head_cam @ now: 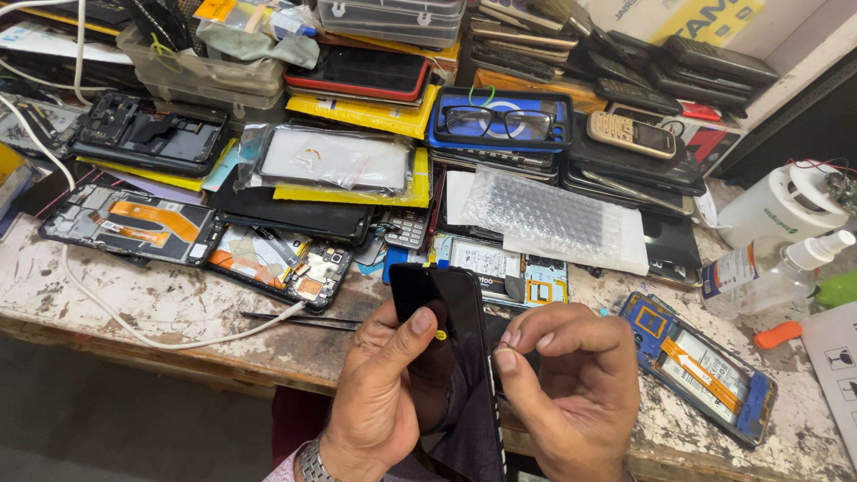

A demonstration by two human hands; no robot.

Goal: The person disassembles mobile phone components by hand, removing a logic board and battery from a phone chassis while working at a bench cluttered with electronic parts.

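My left hand (384,384) holds a black phone screen panel (451,308) upright at the bench's front edge, thumb pressed on its dark face. My right hand (571,384) pinches the panel's right edge between thumb and forefinger. A thin dark film or flex hangs from the panel's lower part between my hands. A metal watch band shows on my left wrist.
The worn bench (170,308) carries several opened phones (129,223), a blue-framed opened phone (701,366) at right, tweezers (299,319), a white cable (116,317), bubble wrap (553,219), eyeglasses (495,120), a keypad phone (632,134), a spray bottle (777,272) and stacked phone parts behind.
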